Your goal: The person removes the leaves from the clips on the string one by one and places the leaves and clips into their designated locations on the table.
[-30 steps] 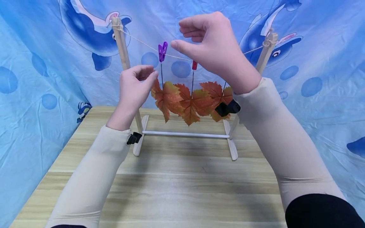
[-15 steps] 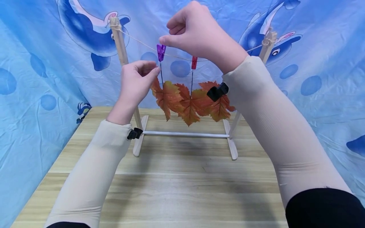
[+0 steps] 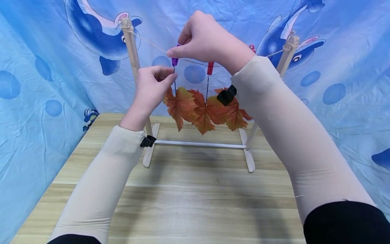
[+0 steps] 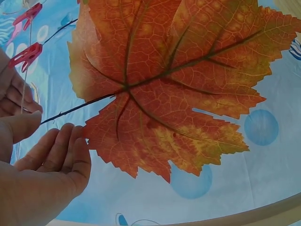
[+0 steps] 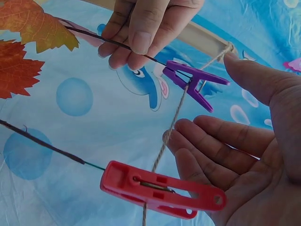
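Observation:
A purple clothespin (image 3: 175, 61) is clipped on a string, with a leaf's dark stem in its jaws. My right hand (image 3: 210, 44) is around its upper end; in the right wrist view the thumb and fingers (image 5: 221, 150) lie on either side of the purple clothespin (image 5: 188, 82), apart from it. My left hand (image 3: 152, 84) is just below, its thumb and fingers on either side of the stem (image 4: 70, 111); a gap shows between them in the left wrist view. The orange maple leaf (image 4: 174, 80) hangs from that stem.
Red clothespins (image 3: 210, 68) hold two more maple leaves (image 3: 204, 117) farther right. The string (image 3: 149, 42) spans two wooden posts (image 3: 131, 51), joined low by a white rod (image 3: 198, 144). A wooden table (image 3: 189, 203) lies below; a blue dolphin-print cloth (image 3: 27, 118) hangs behind.
My right hand has moved left and over to the purple clothespin, its fingers now partly hiding it. My left hand has shifted slightly right and up, towards the stem.

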### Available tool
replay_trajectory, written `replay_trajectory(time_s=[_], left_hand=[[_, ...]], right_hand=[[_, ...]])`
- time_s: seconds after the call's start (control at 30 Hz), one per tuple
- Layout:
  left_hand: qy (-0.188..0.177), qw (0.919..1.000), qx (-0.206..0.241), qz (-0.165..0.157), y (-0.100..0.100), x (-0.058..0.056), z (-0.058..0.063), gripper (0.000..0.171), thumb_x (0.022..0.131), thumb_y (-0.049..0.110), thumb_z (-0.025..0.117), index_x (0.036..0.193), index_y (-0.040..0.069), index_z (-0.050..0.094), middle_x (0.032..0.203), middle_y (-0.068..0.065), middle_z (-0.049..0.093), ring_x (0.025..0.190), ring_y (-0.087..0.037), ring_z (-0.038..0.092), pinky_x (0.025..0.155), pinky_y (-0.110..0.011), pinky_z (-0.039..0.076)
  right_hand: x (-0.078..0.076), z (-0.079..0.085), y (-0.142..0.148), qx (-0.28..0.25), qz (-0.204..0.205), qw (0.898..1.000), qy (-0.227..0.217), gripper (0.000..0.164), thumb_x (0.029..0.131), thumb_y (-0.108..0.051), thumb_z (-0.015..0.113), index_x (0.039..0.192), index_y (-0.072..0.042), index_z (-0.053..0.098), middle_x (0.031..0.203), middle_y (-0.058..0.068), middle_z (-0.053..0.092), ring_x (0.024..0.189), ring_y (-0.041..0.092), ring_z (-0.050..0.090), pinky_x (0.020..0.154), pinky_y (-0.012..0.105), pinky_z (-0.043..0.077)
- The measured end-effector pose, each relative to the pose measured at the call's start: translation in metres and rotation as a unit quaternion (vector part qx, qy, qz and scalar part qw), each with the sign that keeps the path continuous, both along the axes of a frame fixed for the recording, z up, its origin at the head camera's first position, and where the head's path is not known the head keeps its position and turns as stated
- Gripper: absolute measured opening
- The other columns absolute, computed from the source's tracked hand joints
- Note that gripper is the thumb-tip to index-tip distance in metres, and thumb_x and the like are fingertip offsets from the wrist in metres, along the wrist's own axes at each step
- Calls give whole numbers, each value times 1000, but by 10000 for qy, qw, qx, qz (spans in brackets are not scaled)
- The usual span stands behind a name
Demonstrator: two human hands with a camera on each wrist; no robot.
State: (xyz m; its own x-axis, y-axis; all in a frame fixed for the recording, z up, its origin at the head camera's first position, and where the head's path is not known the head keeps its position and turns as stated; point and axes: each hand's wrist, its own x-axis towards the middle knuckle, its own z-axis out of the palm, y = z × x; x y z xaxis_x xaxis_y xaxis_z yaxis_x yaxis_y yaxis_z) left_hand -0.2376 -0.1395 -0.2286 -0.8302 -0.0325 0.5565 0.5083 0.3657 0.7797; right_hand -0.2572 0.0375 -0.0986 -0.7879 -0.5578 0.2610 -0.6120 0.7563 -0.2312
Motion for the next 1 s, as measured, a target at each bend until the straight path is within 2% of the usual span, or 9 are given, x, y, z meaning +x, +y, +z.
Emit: replay_trajectory(time_s=[0.13,0.33,0.5,0.6,0.8,1.0], left_hand=[[30,9997,-222,119,1,0,0,21,97,18,72,107,1,79,87,-11,72,75,-20,58,67,-26,46],[69,9982,-535,265,2,0,1,20,98,19,71,102,1,81,85,-11,73,74,-20,58,64,-26,45],[43,9975,-633,308,4,1,2,19,98,18,71,102,2,81,86,-11,74,75,-19,59,65,-26,45],[15,9973,-661,317,4,2,3,19,98,17,71,103,1,81,88,-11,74,77,-18,60,66,-26,46],[-92,9976,-617,294,3,2,4,19,98,16,70,103,1,80,89,-11,75,79,-18,61,68,-26,46],[-193,9972,-659,282,3,4,4,20,99,17,70,103,1,81,90,-10,75,80,-17,61,66,-27,47]], right_hand=[[-1,-1,-3,74,-20,10000,57,45,92,-60,66,102,-20,84,80,4,69,65,16,50,61,30,47],[-3,-2,-4,43,-109,9998,144,42,95,-56,63,96,-20,85,65,2,58,55,16,44,53,30,44],[-4,-3,-3,-28,-51,9997,217,40,96,-54,64,97,-20,85,64,2,58,54,16,44,53,29,44],[-3,-4,-1,-84,-7,9996,263,38,97,-52,63,99,-20,85,69,3,62,57,16,47,56,29,47],[-3,-3,-1,-185,14,9995,258,35,100,-47,62,109,-20,82,91,1,74,73,15,57,67,27,52],[-1,2,2,-265,-102,9989,370,37,101,-46,58,109,-20,82,93,2,73,74,14,55,67,27,49]])
